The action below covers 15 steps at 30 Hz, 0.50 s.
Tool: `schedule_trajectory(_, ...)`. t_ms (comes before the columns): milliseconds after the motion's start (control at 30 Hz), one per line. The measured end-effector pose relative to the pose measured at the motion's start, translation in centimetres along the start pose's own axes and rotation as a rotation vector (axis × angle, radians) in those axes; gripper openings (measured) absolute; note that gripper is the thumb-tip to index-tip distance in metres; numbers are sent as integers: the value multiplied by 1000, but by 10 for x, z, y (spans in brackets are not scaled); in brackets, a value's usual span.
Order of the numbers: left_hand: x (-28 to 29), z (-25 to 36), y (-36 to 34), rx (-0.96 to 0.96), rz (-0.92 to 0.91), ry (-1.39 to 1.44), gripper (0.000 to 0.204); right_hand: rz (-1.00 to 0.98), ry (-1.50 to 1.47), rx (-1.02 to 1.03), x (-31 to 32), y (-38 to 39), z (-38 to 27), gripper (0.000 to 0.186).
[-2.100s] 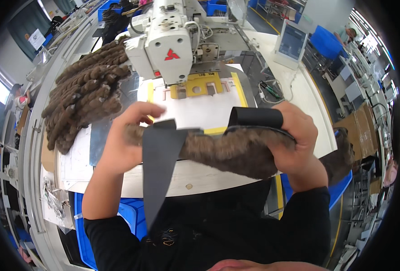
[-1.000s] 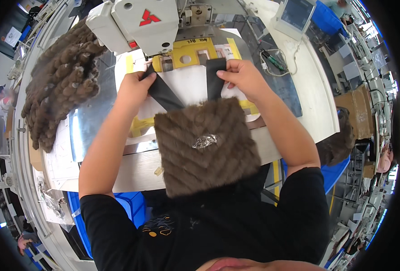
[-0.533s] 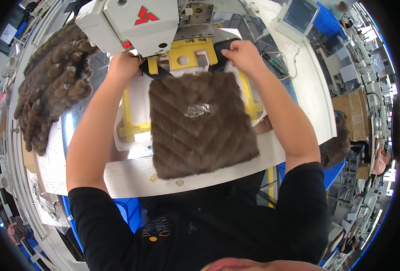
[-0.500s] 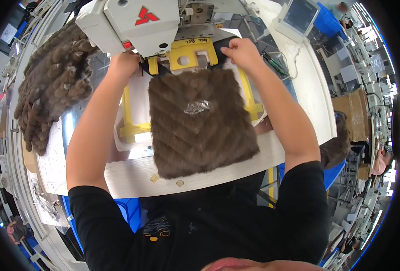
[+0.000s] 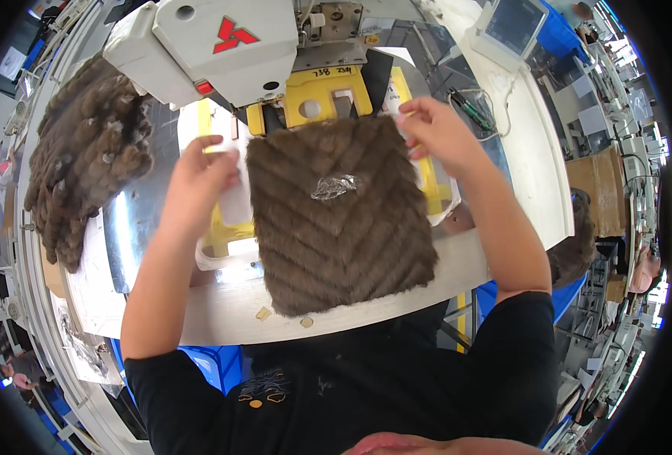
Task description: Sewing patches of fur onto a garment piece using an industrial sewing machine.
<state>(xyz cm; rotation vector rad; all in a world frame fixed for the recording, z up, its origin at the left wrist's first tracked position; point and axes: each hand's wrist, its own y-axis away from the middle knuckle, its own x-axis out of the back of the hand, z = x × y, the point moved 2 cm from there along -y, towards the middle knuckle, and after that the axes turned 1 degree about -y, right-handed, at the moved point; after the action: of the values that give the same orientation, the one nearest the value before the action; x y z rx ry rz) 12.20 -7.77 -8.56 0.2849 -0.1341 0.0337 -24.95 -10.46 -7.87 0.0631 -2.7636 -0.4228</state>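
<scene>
A square brown fur panel (image 5: pixel 339 243), chevron-patterned with a crinkled silvery patch, lies over the white board (image 5: pixel 236 193) with yellow tape edges. Its dark straps (image 5: pixel 375 76) run under the yellow plate (image 5: pixel 324 98) below the white sewing-machine head (image 5: pixel 218 45). My left hand (image 5: pixel 199 186) hovers left of the panel, fingers apart and holding nothing. My right hand (image 5: pixel 438 133) is beside the panel's upper right corner, fingers loosely bent and apart, with nothing visible in them.
A pile of brown fur pieces (image 5: pixel 86 159) lies at the left, and more fur (image 5: pixel 574 254) at the right. A control screen (image 5: pixel 506 26) and green-handled tool (image 5: pixel 468 110) are at the back right. Blue bins (image 5: pixel 211 368) sit below. Cardboard (image 5: pixel 597 197) and co-workers are farther out.
Both hands have let go of the straps and drawn back toward me. Earlier the panel was carried in and slid up to the plate, where it now lies.
</scene>
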Motion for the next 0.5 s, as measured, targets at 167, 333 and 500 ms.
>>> schedule_trajectory(167, -15, 3, 28, 101, -111, 74, 62, -29, 203, 224, -12, 21, 20, 43)
schedule_trajectory(333, -24, -6, 44, 1, -132, -357, 56, -25, 227, 147, -18, 52, 10, 48)
schedule_trajectory(500, -37, -8, 41, -278, -140, -658, 39, -98, 335, -32, -23, 65, 1, 48)
